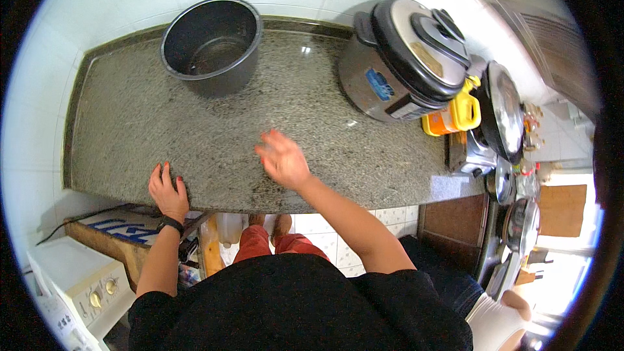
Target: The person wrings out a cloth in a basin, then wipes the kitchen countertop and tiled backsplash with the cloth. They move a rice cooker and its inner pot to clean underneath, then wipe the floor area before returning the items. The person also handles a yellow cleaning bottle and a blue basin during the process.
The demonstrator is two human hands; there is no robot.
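Observation:
My left hand point(168, 190) rests at the front edge of the speckled granite countertop point(219, 136), fingers spread and holding nothing. Over the middle of the counter is my right hand point(282, 158), blurred, with its fingers apart and nothing in them. A dark round inner cooking pot point(222, 83) stands at the back left, its inside showing no food. Farther right, an electric pressure cooker point(390, 75) with a black and silver lid stands near the wall. Neither hand touches the pot or the cooker.
A yellow plastic jug point(453, 114) stands beside the cooker. Lidded pans point(502, 107) line the stove side at right. Below left are a cardboard box point(112, 234) and a white appliance with knobs point(83, 278). Another person point(497, 319) is close by at the lower right.

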